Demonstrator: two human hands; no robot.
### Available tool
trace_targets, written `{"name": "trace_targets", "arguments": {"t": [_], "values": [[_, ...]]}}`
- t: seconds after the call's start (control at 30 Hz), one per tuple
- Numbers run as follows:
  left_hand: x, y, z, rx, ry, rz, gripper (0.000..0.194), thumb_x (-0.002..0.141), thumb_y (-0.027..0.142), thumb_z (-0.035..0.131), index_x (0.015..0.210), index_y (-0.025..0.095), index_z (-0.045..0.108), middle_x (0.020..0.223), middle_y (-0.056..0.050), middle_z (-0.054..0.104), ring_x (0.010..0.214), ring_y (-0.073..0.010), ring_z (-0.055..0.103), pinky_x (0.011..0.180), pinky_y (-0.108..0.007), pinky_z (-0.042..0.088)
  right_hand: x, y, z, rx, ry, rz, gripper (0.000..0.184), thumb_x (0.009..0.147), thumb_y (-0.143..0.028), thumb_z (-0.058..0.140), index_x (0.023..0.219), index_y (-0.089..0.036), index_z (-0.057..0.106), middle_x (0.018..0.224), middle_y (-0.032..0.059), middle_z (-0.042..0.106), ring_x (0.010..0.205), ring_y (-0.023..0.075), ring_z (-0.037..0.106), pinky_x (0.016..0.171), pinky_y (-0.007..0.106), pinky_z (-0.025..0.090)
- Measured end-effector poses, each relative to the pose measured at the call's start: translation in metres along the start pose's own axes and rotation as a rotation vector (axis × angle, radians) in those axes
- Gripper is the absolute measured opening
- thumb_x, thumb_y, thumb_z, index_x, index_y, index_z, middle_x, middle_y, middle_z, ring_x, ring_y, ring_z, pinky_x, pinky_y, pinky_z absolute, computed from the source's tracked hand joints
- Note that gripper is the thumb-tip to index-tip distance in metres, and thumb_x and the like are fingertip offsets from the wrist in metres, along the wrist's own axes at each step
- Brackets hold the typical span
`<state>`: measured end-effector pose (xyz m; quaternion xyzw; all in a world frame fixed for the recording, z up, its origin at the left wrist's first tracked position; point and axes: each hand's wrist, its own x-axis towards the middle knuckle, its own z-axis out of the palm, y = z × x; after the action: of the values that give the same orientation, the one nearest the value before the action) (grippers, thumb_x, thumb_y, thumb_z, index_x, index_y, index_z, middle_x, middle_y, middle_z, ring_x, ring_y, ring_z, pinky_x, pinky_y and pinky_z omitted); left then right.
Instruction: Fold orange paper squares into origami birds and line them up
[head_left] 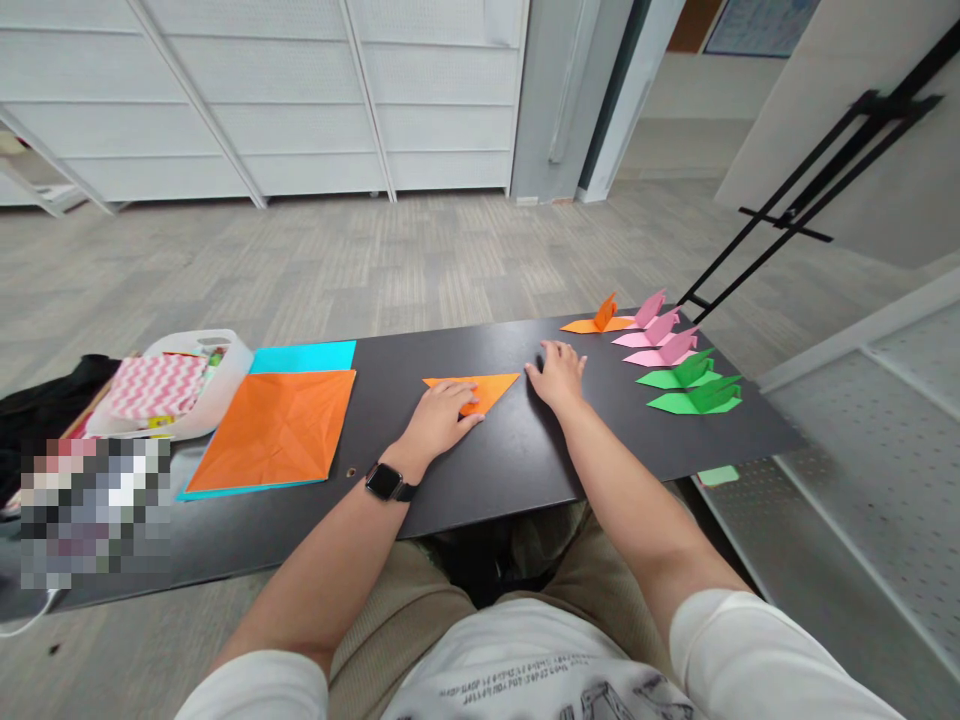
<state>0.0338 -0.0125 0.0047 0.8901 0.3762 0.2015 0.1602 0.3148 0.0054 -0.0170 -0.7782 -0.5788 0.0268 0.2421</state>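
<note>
L hand (442, 412) lies flat, fingers extended, over orange folded paper (495, 386) mid-tbl. (510, 460), R hand (561, 376) loosely spread w/ nothing visible in it, so we'd best pin lightly w/ L, align edges, crease firmly w/ R.

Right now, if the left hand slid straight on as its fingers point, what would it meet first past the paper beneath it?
Probably the right hand: the left hand, on folded orange paper, points toward it across the dark tabletop, though the exact line is unclear.
</note>
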Motion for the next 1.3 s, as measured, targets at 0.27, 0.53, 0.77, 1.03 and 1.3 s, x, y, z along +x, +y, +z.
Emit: {"name": "trace_targets", "arguments": {"t": [0.27, 0.53, 0.77, 1.03, 1.3], "values": [[-0.002, 0.002, -0.001, 0.063, 0.011, -0.035, 0.027, 0.104, 0.026, 0.058, 0.12, 0.027, 0.08, 0.145, -0.002, 0.071, 0.129, -0.0292, 0.062, 0.114, -0.05, 0.046, -0.005, -0.012, -0.002, 0.132, 0.066, -0.314, 0.012, 0.095, -0.036, 0.069, 0.1, -0.027, 0.077, 0.134, 0.0116, 0.061, 0.131, 0.0324, 0.054, 0.124, 0.061, 0.03], [-0.002, 0.006, -0.002, 0.06, 0.005, -0.08, 0.025, 0.101, 0.025, 0.063, 0.119, 0.029, 0.081, 0.143, -0.002, 0.072, 0.128, -0.0299, 0.06, 0.111, -0.051, 0.045, -0.016, -0.025, 0.005, 0.115, -0.023, -0.504, 0.004, 0.092, -0.028, 0.074, 0.088, -0.027, 0.075, 0.117, 0.0096, 0.063, 0.119, 0.0326, 0.056, 0.122, 0.073, 0.028], [-0.003, 0.002, 0.002, 0.054, 0.047, -0.071, 0.026, 0.103, 0.024, 0.06, 0.116, 0.03, 0.081, 0.142, -0.001, 0.073, 0.126, -0.0286, 0.061, 0.11, -0.05, 0.046, -0.035, -0.035, -0.003, 0.19, -0.174, -0.738, 0.007, 0.089, -0.029, 0.077, 0.087, -0.027, 0.071, 0.115, 0.0058, 0.061, 0.119, 0.0286, 0.058, 0.126, 0.074, 0.021], [-0.003, -0.001, 0.0, 0.041, 0.051, -0.039, 0.029, 0.102, 0.021, 0.06, 0.121, 0.031, 0.08, 0.141, -0.001, 0.073, 0.125, -0.028, 0.062, 0.111, -0.051, 0.048, -0.033, -0.04, -0.012, 0.242, -0.172, -0.746, 0.015, 0.096, -0.041, 0.071, 0.103, -0.028, 0.073, 0.115, 0.0067, 0.066, 0.118, 0.0274, 0.061, 0.127, 0.063, 0.028], [-0.003, -0.011, 0.005, 0.058, 0.03, 0.136, 0.038, 0.099, 0.01, 0.057, 0.119, 0.03, 0.083, 0.154, -0.007, 0.062, 0.141, -0.0271, 0.055, 0.122, -0.052, 0.042, -0.024, -0.029, -0.007, 0.082, -0.096, -0.552, 0.025, 0.099, -0.037, 0.064, 0.117, -0.031, 0.081, 0.129, 0.0103, 0.067, 0.124, 0.0331, 0.058, 0.123, 0.065, 0.031]]}}
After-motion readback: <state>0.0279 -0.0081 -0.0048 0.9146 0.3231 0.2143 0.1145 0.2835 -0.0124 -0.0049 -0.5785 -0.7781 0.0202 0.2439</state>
